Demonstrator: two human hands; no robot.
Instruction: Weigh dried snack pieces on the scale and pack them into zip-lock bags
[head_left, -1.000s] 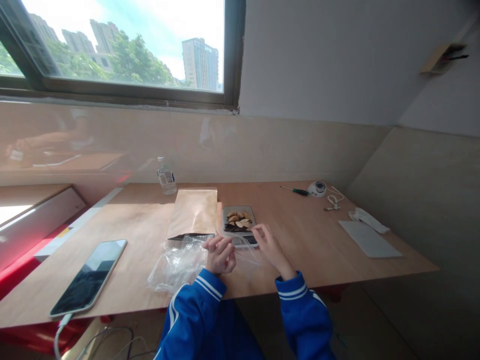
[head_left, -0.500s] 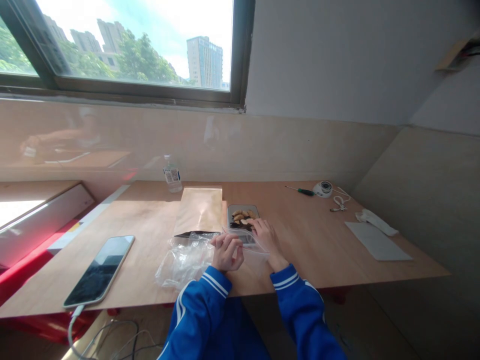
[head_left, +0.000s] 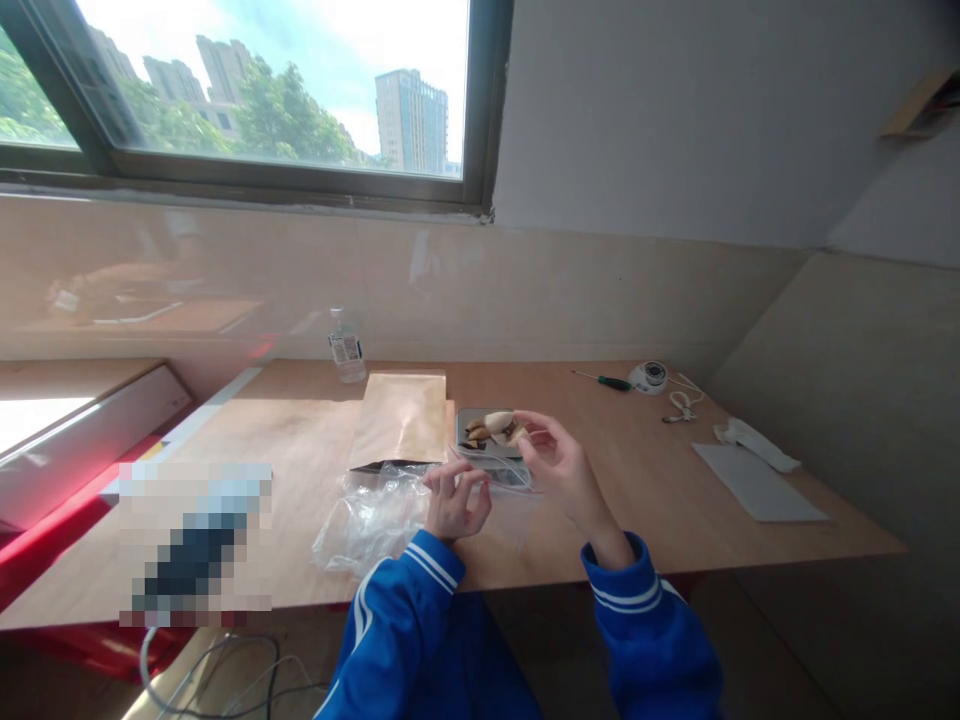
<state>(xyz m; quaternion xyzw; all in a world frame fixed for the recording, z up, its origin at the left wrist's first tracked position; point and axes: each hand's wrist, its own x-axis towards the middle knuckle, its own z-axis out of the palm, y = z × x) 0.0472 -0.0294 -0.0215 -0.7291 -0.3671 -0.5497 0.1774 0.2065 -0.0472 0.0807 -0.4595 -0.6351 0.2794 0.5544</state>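
My right hand [head_left: 562, 470] is raised over a small scale [head_left: 462, 418], its fingertips pinching a pale and brown dried mushroom [head_left: 498, 424]. More brown mushroom pieces [head_left: 475, 432] lie on the scale, partly hidden by the one I hold. Close to the scale's front, my left hand [head_left: 456, 505] has its fingers curled together on the edge of a clear zip bag [head_left: 517, 490]. That bag stretches to the right, below my right hand. A crumpled clear plastic bag [head_left: 367, 530] lies left of my left hand, in front of a brown paper pouch [head_left: 403, 415].
A water bottle [head_left: 346, 348] stands behind the pouch. Toward the back right lie a screwdriver [head_left: 611, 382] and a white dome camera [head_left: 648, 377] with its cable. A white sheet [head_left: 754, 485] is at the right edge. A pixelated phone [head_left: 202, 545] with a cable lies front left.
My right hand has lifted up and to the right from the scale, taking mushroom with it. Fewer pieces show on the scale. My left hand stays nearly where it was.
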